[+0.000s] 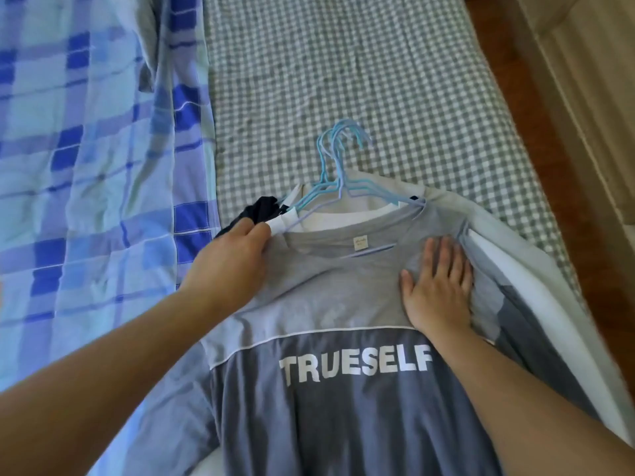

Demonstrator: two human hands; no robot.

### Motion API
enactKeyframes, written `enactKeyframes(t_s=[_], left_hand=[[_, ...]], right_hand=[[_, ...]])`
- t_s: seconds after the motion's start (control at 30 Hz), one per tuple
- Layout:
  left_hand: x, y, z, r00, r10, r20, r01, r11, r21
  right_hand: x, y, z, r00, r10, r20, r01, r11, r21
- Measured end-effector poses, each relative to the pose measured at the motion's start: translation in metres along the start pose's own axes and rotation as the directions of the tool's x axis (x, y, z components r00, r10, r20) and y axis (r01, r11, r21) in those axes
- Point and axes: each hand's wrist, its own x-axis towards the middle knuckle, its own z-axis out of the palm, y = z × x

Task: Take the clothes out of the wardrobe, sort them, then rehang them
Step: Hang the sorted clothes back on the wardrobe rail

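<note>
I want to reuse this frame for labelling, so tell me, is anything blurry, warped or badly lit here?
Head view: soft, even daylight with no harsh glare; the TRUESELF shirt print reads sharply; the hanger hooks look slightly smeared; wide-angle bending shows at the edges, where the wooden bed frame slants and the forearms balloon; the plaid quilt is soft at far left.

A stack of shirts [343,389] on hangers [338,173] lies on the bed sheet [395,80], hooks toward twelve o'clock, with a quilt [86,166] at nine o'clock.
</note>
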Motion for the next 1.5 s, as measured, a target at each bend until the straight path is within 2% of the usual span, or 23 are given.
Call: enactKeyframes(t_s=[0.07,0.13,0.2,0.23,0.27,0.33,0.37,0.43,0.5,0.57,0.6,0.63,0.67,0.73,0.8,0.83,0.93,1.03,1.23,1.33,1.4,1.47,1.5], left_hand=[[-0.039,0.016,-0.011,0.992,-0.063,0.106,0.094,0.945,-0.313],[-0.077,0.028,-0.016,0.967,-0.111,0.228,0.224,0.797,-0.561],[-0.109,0.037,-0.011,0.957,-0.141,0.252,0.277,0.69,-0.669],[-0.126,0.042,-0.006,0.959,-0.161,0.235,0.281,0.661,-0.695],[-0.14,0.048,0.001,0.965,-0.16,0.21,0.262,0.659,-0.705],[-0.17,0.062,0.018,0.986,-0.032,0.163,0.134,0.735,-0.665],[-0.182,0.069,0.03,0.98,0.065,0.188,0.065,0.786,-0.614],[-0.204,0.075,0.055,0.912,0.246,0.329,-0.079,0.891,-0.447],[-0.212,0.073,0.071,0.794,0.334,0.508,-0.199,0.932,-0.302],[-0.209,0.065,0.075,0.724,0.393,0.567,-0.228,0.912,-0.342],[-0.203,0.061,0.069,0.725,0.416,0.549,-0.198,0.889,-0.412],[-0.197,0.051,0.066,0.756,0.407,0.513,-0.149,0.869,-0.471],[-0.186,0.041,0.058,0.821,0.363,0.44,-0.108,0.856,-0.506],[-0.151,0.017,0.042,0.955,0.232,0.184,-0.112,0.857,-0.502],[-0.094,-0.008,0.037,0.991,0.125,-0.04,-0.132,0.928,-0.347],[-0.06,-0.017,0.033,0.991,0.094,-0.095,-0.116,0.96,-0.254],[0.027,-0.032,0.026,0.997,0.076,-0.024,-0.076,0.997,-0.009],[0.068,-0.038,0.031,0.964,0.213,0.156,-0.248,0.933,0.259],[0.086,-0.041,0.04,0.964,0.205,0.168,-0.252,0.907,0.339],[0.089,-0.036,0.029,0.971,0.081,0.226,-0.162,0.915,0.369],[0.086,-0.025,0.01,0.958,0.033,0.283,-0.11,0.959,0.26],[0.07,-0.013,-0.013,0.958,0.02,0.287,0.001,0.997,-0.073],[0.052,-0.006,-0.025,0.949,0.014,0.316,0.085,0.95,-0.299]], right_hand=[[0.004,0.002,-0.014,0.997,-0.007,0.08,0.004,0.999,0.045],[0.003,0.011,-0.04,0.98,-0.026,0.198,0.0,0.992,0.128],[-0.016,0.021,-0.074,0.965,0.013,0.263,-0.099,0.944,0.316],[-0.038,0.024,-0.094,0.966,0.059,0.253,-0.171,0.877,0.449],[-0.064,0.024,-0.109,0.959,0.087,0.269,-0.237,0.763,0.601],[-0.135,0.007,-0.131,0.926,0.031,0.376,-0.358,0.389,0.849],[-0.167,-0.01,-0.135,0.897,-0.044,0.441,-0.426,0.188,0.885],[-0.212,-0.043,-0.124,0.861,-0.107,0.498,-0.504,-0.045,0.862],[-0.227,-0.061,-0.094,0.818,0.101,0.566,-0.536,-0.223,0.814],[-0.222,-0.066,-0.065,0.683,0.33,0.652,-0.567,-0.322,0.758],[-0.217,-0.065,-0.052,0.648,0.395,0.652,-0.571,-0.315,0.758],[-0.215,-0.065,-0.042,0.643,0.445,0.623,-0.579,-0.251,0.776],[-0.213,-0.066,-0.036,0.646,0.48,0.594,-0.596,-0.17,0.785],[-0.212,-0.066,-0.024,0.664,0.532,0.526,-0.602,-0.038,0.798],[-0.211,-0.064,-0.017,0.645,0.536,0.545,-0.594,-0.098,0.799],[-0.209,-0.059,-0.012,0.629,0.529,0.569,-0.595,-0.143,0.791],[-0.201,-0.05,0.004,0.618,0.487,0.617,-0.61,-0.198,0.767],[-0.194,-0.048,0.009,0.599,0.452,0.661,-0.626,-0.251,0.738],[-0.191,-0.043,0.01,0.595,0.425,0.682,-0.636,-0.27,0.723],[-0.192,-0.042,0.012,0.595,0.421,0.685,-0.637,-0.272,0.721],[-0.193,-0.041,0.012,0.601,0.415,0.683,-0.633,-0.275,0.724],[-0.193,-0.039,0.011,0.608,0.408,0.681,-0.631,-0.272,0.726],[-0.193,-0.039,0.01,0.607,0.406,0.684,-0.631,-0.278,0.724]])
